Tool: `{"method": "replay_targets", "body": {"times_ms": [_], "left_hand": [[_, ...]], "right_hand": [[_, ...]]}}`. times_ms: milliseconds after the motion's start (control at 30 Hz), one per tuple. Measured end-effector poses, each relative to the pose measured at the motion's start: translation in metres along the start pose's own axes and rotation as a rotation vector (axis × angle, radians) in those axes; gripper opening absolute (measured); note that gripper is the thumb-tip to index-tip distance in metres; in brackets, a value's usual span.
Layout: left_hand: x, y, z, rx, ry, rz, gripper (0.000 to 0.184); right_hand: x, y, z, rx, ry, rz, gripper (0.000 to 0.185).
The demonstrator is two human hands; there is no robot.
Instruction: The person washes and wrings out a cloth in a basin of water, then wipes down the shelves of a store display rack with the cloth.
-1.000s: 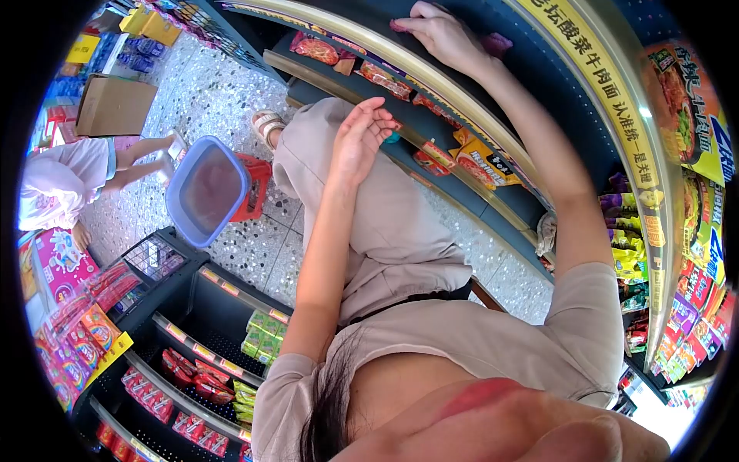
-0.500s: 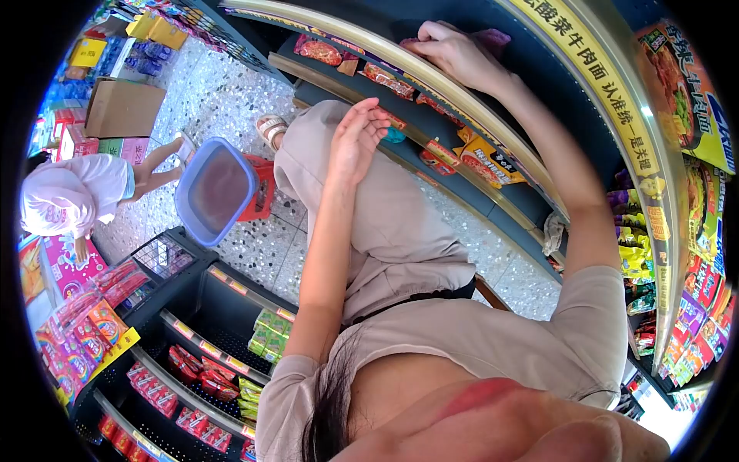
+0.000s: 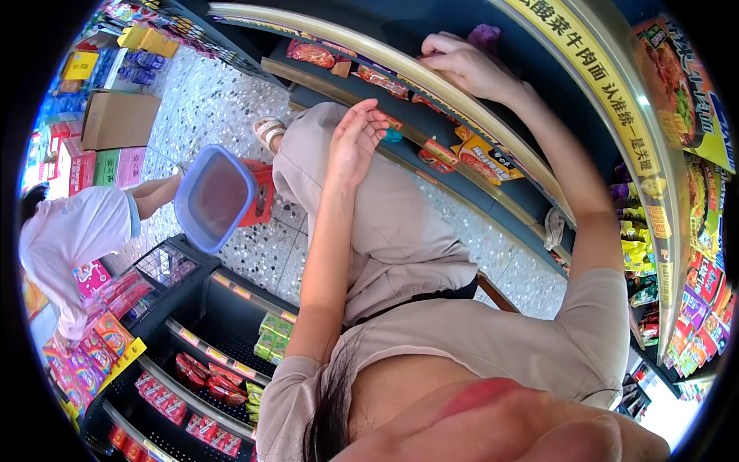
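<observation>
My right hand [image 3: 463, 68] is on a dark upper shelf [image 3: 377, 17], fingers bent downward over a purple cloth [image 3: 483, 37]. A bunched part of the cloth shows behind the knuckles; the rest is hidden under the hand. In front of my knee, my left hand [image 3: 359, 131] hangs in the air, palm turned up, fingers loosely curled and holding nothing. Below the shelf's pale edge, a lower shelf carries red snack packets [image 3: 382, 80] and an orange-yellow packet [image 3: 486, 156].
A blue-purple basin [image 3: 185, 202] of murky water stands by a red plastic stool [image 3: 260, 192]. Another person [image 3: 85, 227] in a white top leans over candy packets [image 3: 96, 350] at left. A cardboard box [image 3: 121, 120] stands behind. Low shelves [image 3: 204, 339] flank my left side.
My right hand has slid a little to the right and nearer along the shelf with the cloth. My left hand stays put. The other person has bent forward, reaching toward the candy packets.
</observation>
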State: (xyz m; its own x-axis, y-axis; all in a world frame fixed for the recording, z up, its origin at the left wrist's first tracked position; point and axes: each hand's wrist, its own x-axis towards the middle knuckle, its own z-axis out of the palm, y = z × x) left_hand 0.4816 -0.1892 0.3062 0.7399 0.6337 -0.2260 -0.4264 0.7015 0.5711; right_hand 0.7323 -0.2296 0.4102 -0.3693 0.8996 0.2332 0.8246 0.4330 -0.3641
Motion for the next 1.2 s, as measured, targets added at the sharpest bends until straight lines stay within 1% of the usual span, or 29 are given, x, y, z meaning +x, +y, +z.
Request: {"method": "replay_targets", "body": {"times_ms": [300, 400, 433, 467, 600, 700, 800, 833, 867, 900, 1033, 1067, 1133, 1200], "left_hand": [[0.007, -0.004, 0.002, 0.006, -0.013, -0.021, 0.031], [0.009, -0.005, 0.003, 0.016, -0.009, -0.026, 0.031], [0.009, -0.005, 0.003, 0.018, -0.01, -0.028, 0.031], [0.009, -0.004, 0.003, 0.019, -0.013, -0.029, 0.031], [0.01, -0.006, 0.002, 0.021, -0.011, -0.028, 0.03], [0.009, -0.006, 0.004, 0.028, -0.011, -0.021, 0.03], [0.008, -0.007, 0.004, 0.032, -0.005, -0.011, 0.03], [0.007, -0.007, 0.004, 0.03, 0.004, -0.012, 0.03], [0.006, -0.007, 0.003, 0.028, 0.01, -0.017, 0.03], [0.004, -0.007, 0.002, 0.028, 0.017, -0.006, 0.03], [-0.002, -0.01, 0.001, 0.025, -0.002, 0.004, 0.031], [-0.003, -0.011, 0.002, 0.023, -0.019, -0.006, 0.031], [-0.002, -0.015, 0.005, 0.093, -0.047, -0.002, 0.032], [-0.004, -0.02, 0.018, 0.222, -0.053, 0.072, 0.029]], "right_hand": [[0.035, 0.015, 0.021, -0.138, 0.145, 0.023, 0.022], [0.048, 0.017, 0.027, -0.141, 0.189, 0.077, 0.025], [0.052, 0.014, 0.024, -0.075, 0.182, 0.137, 0.019], [0.055, 0.01, 0.02, -0.01, 0.176, 0.198, 0.016], [0.07, 0.012, 0.021, 0.168, 0.149, 0.383, 0.023], [0.071, 0.001, 0.012, 0.184, 0.131, 0.518, 0.026], [0.065, 0.001, 0.014, 0.066, 0.148, 0.395, 0.021], [0.062, 0.007, 0.022, 0.003, 0.18, 0.299, 0.017], [0.06, 0.018, 0.034, -0.061, 0.212, 0.208, 0.018], [0.058, 0.018, 0.034, -0.13, 0.243, 0.123, 0.024], [0.031, 0.015, 0.02, -0.019, 0.115, 0.03, 0.022], [0.02, 0.007, 0.013, -0.014, 0.089, 0.098, 0.027], [-0.017, -0.016, 0.009, -0.011, 0.277, 0.219, 0.037], [-0.054, -0.062, -0.005, -0.234, 0.491, 0.387, 0.04]]}}
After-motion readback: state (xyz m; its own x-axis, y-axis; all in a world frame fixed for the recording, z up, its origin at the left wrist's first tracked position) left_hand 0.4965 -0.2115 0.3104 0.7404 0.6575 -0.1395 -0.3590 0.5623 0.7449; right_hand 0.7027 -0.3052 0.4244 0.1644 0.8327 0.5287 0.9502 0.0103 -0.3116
